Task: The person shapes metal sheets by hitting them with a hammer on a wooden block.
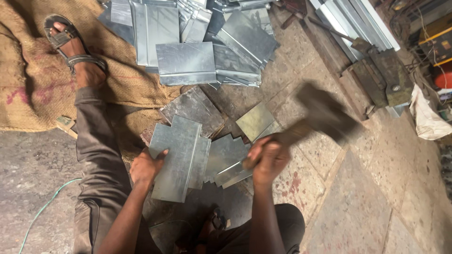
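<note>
Sheet-metal piece point(175, 157): grey galvanised, stepped outline, lying flat on the floor between the person's knees. The left hand point(147, 167) rests on its near left edge, palm down, thumb laid over the top face, fingers pressing it flat rather than curled round it.

Hammer point(316, 117): dark blocky head on a wooden handle, blurred with motion, raised up and to the right of the grip. The right hand point(268, 157) is clenched tight round the lower end of the handle, knuckles uppermost.

Loose cut sheets point(226, 157): several overlapping pieces of the same metal, directly between the two hands, touching the held piece on its right side and reaching under the right fist. One duller, yellowish square point(255, 121) lies just beyond the right hand.

Dark worn plate point(195, 108): just past the far end of the held piece, partly under it.

Stack of bright folded sheets point(197, 42): well beyond both hands, heaped loosely, some tilted.

Burlap sacking point(33, 75): spread on the floor to the far left of the left hand; the person's sandalled foot point(70, 47) rests on it, leg in dark trousers running back toward the left arm.

Heavy iron block point(383, 75) with long metal strips behind it: far right, beyond the hammer head.

Green cord point(42, 211): on the concrete, left of the left elbow.
</note>
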